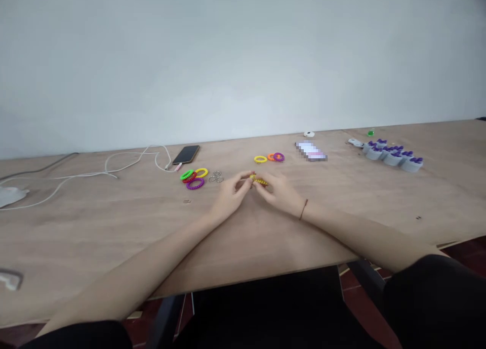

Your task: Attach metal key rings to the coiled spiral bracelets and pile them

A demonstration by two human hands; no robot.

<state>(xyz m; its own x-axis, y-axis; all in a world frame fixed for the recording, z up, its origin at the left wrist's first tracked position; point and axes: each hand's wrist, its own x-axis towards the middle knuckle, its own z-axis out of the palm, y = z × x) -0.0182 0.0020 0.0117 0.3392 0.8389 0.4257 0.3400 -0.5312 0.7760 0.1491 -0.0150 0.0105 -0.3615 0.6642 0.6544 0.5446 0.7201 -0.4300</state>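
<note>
Okay, from my seat, the left hand [231,196] and right hand [279,192] are both pinching a yellow coil ring [259,181] just above the table [94,237], fingertips closed on it. My worry is a weak pinch: the springy coil could slip loose, then roll into the coloured rings [193,178] or the metal split rings [216,177] and snag there.
</note>
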